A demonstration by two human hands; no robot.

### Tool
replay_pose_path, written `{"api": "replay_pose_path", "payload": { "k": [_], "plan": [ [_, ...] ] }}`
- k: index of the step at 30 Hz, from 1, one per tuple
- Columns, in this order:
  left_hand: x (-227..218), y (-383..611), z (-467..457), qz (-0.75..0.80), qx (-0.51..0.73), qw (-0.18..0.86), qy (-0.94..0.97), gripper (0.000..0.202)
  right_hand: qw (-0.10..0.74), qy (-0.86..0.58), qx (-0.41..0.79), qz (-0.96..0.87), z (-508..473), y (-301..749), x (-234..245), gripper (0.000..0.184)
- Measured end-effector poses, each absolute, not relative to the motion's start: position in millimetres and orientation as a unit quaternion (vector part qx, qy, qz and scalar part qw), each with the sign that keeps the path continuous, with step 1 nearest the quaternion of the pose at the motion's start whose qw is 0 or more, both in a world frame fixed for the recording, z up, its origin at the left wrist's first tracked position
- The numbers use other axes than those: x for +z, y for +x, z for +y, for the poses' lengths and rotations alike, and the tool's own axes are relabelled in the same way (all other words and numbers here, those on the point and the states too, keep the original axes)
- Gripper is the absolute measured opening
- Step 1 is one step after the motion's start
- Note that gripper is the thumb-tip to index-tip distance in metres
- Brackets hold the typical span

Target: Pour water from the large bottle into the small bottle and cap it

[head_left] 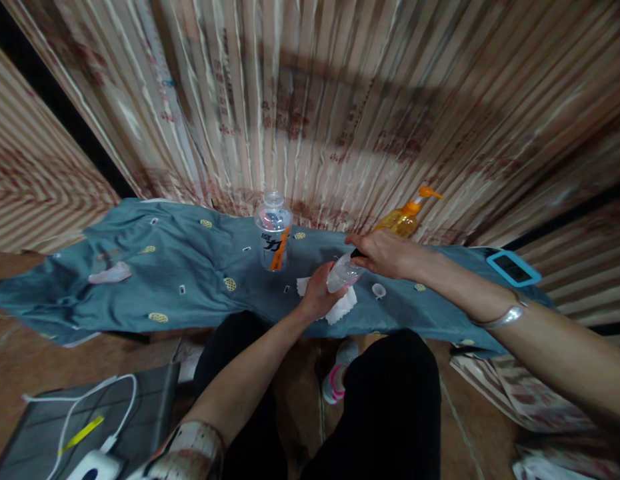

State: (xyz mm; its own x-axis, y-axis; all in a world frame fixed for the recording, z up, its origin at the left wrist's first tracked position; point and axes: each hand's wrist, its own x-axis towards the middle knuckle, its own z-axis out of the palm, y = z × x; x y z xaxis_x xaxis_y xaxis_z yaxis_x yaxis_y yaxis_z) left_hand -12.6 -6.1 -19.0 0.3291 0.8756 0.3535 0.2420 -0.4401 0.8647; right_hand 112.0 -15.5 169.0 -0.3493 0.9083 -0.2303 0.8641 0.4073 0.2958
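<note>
Nearest the camera, at the bottom centre of the frame, are the wearer's black-trousered legs [385, 407], with a narrow table under a teal cloth printed with yellow motifs [260, 293] running across just beyond the knees. Slightly right of the frame's centre, the left hand [319, 292] is wrapped around a small, clear, colourless plastic bottle [341, 272], which leans with its neck end toward the upper right. The right hand [390, 253] is closed on a short black piece [359, 253] at that neck end; whether the piece sits inside the neck or over it cannot be determined. A white, scallop-edged sheet [344, 307] lies beneath the bottle, and a small, translucent, cup-shaped piece [379, 290] lies just to its right. A large clear plastic bottle with black and orange markings [273, 240] stands left of the hands; an amber bottle with an orange pump top [401, 220] is partly hidden behind the right hand. A blue-framed device with a dark display [513, 268] is at the right of the frame. Assessment: sound handling calls for a firm left-hand hold without denting the thin wall, the black piece aligned with the bottle's axis, and even right-hand force applied above the sheet.
</note>
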Motion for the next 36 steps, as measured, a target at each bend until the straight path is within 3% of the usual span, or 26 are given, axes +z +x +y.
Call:
{"api": "replay_pose_path", "payload": {
  "k": [17, 21, 25, 26, 30, 33, 36],
  "plan": [
    [-9, -17, -7, 0.387, 0.425, 0.381, 0.724, 0.042, 0.146, 0.563, 0.048, 0.812, -17, 109, 163, 0.036],
    [-7, -18, -9, 0.397, 0.415, 0.388, 0.721, 0.044, 0.022, 0.588, 0.014, 0.808, -25, 126, 161, 0.045],
    [-8, -20, -11, 0.389, 0.423, 0.398, 0.715, 0.063, -0.144, 0.655, 0.003, 0.741, -41, 172, 136, 0.045],
    [-10, -21, -12, 0.385, 0.427, 0.400, 0.713, 0.067, -0.146, 0.689, 0.009, 0.710, -44, 184, 122, 0.043],
    [-15, -28, -12, 0.386, 0.452, 0.402, 0.697, 0.075, 0.007, 0.760, -0.024, 0.650, -55, 215, 55, 0.045],
    [-18, -35, -11, 0.396, 0.480, 0.387, 0.681, 0.068, 0.025, 0.761, -0.022, 0.648, -56, 218, 17, 0.054],
    [-18, -44, -9, 0.406, 0.492, 0.382, 0.669, 0.057, 0.031, 0.748, -0.018, 0.663, -54, 212, 1, 0.040]
  ]
}}
